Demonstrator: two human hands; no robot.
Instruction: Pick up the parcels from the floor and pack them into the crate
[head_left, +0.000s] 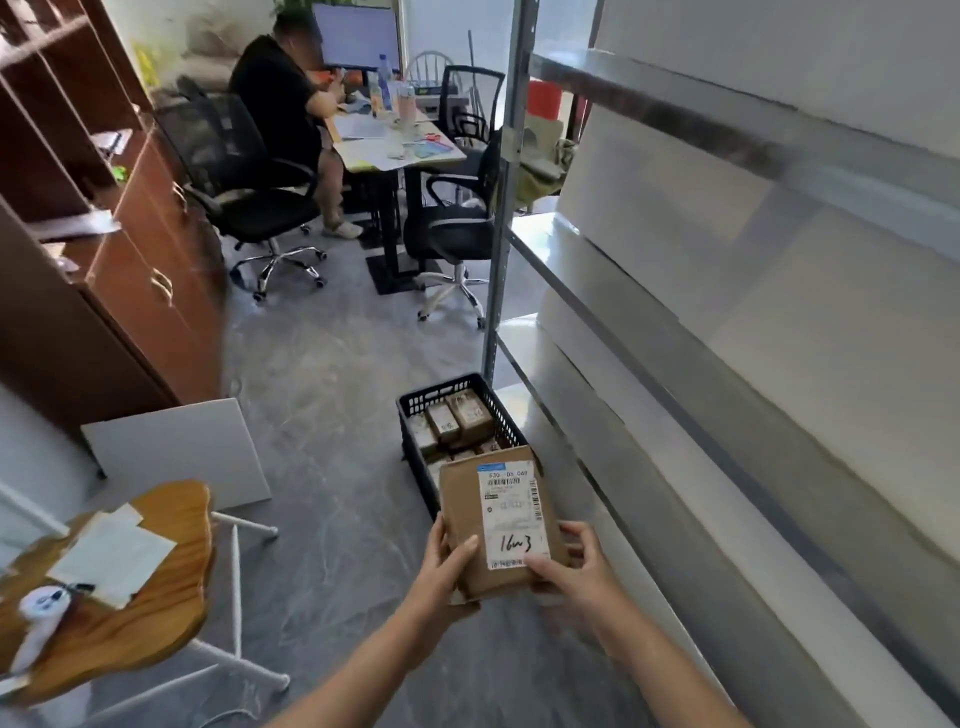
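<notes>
A brown cardboard parcel (467, 512) with a white shipping label marked "16w3" is held up in front of me. My left hand (441, 571) grips its left edge and my right hand (571, 571) grips its lower right corner. Just beyond and below it on the grey floor stands the black plastic crate (415, 402), which holds several brown parcels (457, 421). The near end of the crate is hidden behind the held parcel.
A metal shelving rack (498, 218) with white boards runs along the right. A wooden side table (171, 577) with papers stands at the lower left, and a white panel (176, 452) leans behind it. A brown cabinet (135, 270) is at left. A person sits at a desk (395, 150) among office chairs.
</notes>
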